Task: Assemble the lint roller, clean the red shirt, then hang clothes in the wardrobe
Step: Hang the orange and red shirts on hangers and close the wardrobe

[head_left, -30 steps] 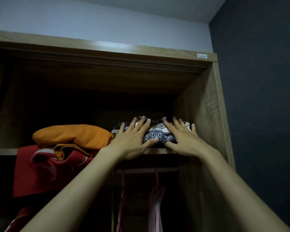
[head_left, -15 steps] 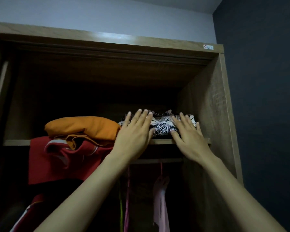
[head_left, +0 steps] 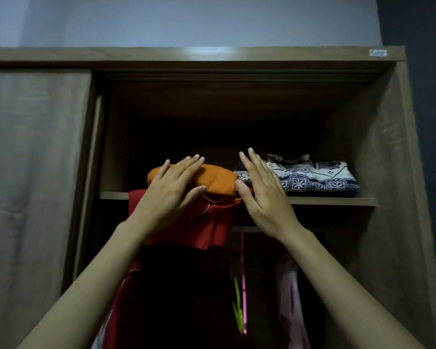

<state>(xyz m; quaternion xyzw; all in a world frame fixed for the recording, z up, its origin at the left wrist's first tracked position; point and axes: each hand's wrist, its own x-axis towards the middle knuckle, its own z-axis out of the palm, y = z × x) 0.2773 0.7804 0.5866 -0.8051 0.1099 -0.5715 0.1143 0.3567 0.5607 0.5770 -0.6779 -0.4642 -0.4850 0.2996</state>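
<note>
Both arms reach up to the top shelf of the wooden wardrobe. My left hand lies flat with straight fingers on a folded orange garment. My right hand stands on edge, fingers straight, at the orange garment's right end, between it and a folded black-and-white patterned cloth. A red shirt lies under the orange garment and hangs down over the shelf's front edge.
A closed sliding door covers the wardrobe's left half. Below the shelf hang a pink garment and green and pink hangers in the dark. A dark wall stands at the right.
Both hands left the patterned cloth and moved left to the orange garment. The view swung left, bringing the sliding door into sight.
</note>
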